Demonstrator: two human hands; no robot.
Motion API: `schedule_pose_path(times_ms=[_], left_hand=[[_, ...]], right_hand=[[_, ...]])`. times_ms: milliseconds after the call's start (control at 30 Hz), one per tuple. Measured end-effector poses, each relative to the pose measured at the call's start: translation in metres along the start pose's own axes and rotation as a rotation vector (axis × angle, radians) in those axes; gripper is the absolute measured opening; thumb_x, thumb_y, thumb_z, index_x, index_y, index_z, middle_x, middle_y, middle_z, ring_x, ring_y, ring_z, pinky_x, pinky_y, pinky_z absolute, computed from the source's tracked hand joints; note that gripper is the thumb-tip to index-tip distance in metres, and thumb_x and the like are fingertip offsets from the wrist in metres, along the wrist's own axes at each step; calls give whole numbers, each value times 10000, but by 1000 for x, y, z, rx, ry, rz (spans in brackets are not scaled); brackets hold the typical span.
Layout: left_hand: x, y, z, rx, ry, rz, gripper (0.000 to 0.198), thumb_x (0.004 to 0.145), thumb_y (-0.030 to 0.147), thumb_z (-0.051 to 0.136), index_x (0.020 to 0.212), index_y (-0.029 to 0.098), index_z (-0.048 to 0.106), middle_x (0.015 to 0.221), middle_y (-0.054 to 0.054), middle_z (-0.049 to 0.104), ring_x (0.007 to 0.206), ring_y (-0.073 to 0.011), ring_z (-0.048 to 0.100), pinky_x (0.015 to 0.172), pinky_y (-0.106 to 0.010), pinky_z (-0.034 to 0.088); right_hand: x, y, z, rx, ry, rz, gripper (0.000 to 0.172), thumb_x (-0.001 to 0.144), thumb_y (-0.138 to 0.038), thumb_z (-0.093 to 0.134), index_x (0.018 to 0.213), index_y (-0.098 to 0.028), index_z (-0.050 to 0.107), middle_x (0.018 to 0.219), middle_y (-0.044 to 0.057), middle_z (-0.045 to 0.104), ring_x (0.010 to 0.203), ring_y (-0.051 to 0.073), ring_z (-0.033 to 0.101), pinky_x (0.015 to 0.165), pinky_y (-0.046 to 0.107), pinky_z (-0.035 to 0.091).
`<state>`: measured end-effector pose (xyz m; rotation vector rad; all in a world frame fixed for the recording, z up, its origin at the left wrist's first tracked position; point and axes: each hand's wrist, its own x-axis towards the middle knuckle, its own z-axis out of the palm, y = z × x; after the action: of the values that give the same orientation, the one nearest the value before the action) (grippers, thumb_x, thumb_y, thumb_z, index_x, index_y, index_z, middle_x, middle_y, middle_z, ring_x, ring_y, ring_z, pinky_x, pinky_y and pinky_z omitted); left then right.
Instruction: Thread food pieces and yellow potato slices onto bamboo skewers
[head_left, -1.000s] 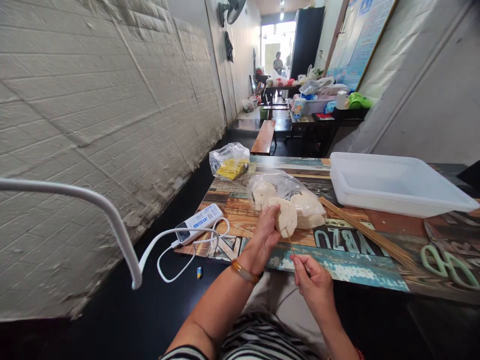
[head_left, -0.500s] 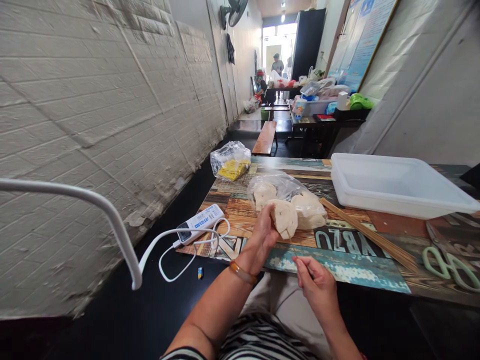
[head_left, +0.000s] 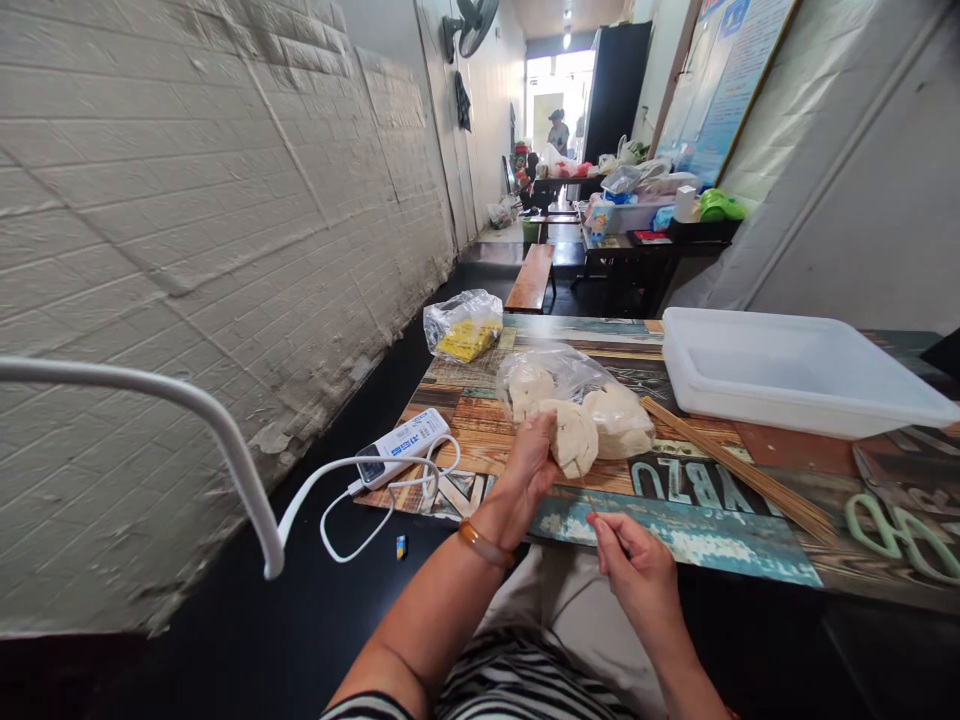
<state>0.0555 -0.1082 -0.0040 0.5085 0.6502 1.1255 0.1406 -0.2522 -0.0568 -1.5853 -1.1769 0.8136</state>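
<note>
Bag of clear plastic (head_left: 574, 368) at centre contains pale rounds (head_left: 616, 424); another clear bag (head_left: 457, 310), farther left, contains yellow packets (head_left: 470, 341). Left hand (head_left: 531, 460) grasps 1 pale disc (head_left: 576, 440) by its left edge, before the centre bag; right hand (head_left: 631, 550) pinches a thin skewer (head_left: 590, 503) just below the disc.

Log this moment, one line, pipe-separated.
left hand: holding pale round piece | right hand: pinching thin stick | stick bundle: on table | scissors: right of bundle | white tub: beyond scissors
</note>
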Motion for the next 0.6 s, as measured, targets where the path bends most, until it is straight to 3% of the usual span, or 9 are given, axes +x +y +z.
schedule_pose_path(times_ms=[333, 600], left_hand=[[5, -2, -1, 92, -60, 20, 170, 640, 280, 634, 731, 139, 604, 712, -57, 675, 818, -227, 656, 702, -305, 534], [6, -4, 0, 71, 27, -6, 110, 624, 220, 624, 690, 135, 603, 628, -41, 661, 759, -208, 661, 648, -267, 520]], right_hand=[[4, -4, 6, -11, 6, 27, 374, 871, -500, 471, 743, -180, 614, 459, -52, 455, 438, 108, 438, 478, 221, 341], [9, -7, 5, 17, 11, 33, 362, 872, -491, 475, 780, -174, 624, 451, -55, 456, 428, 105, 430, 477, 219, 346]])
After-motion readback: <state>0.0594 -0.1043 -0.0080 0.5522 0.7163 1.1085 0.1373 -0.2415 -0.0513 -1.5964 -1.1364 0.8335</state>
